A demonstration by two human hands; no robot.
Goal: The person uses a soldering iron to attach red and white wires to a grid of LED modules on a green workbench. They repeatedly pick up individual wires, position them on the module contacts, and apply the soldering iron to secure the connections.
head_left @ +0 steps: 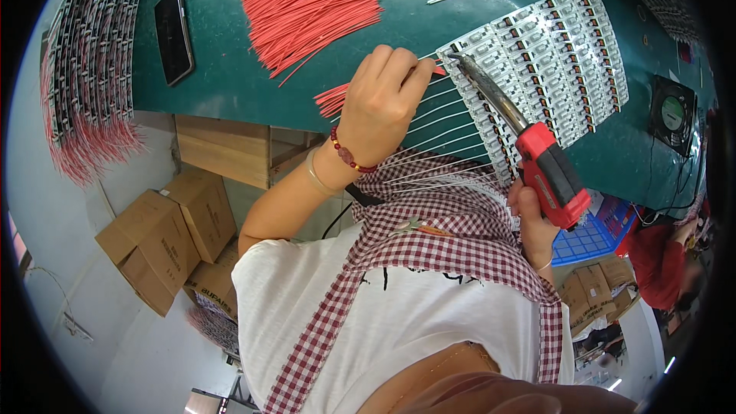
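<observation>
In the head view, my right hand (534,222) gripped a soldering iron (552,172), its long axis slanting up-left, tip over the corner of the circuit-board panel (563,61) on the green table (215,77). My left hand (381,96) pinched red wires (332,100) beside it. The blue crate's (575,244) contents were unclear.

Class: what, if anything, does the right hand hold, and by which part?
The right hand holds a soldering iron by its red-and-black handle.

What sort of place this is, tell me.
Probably an electronics assembly workshop: a soldering iron over a panel of circuit boards, with a pile of red wires on the bench.
</observation>
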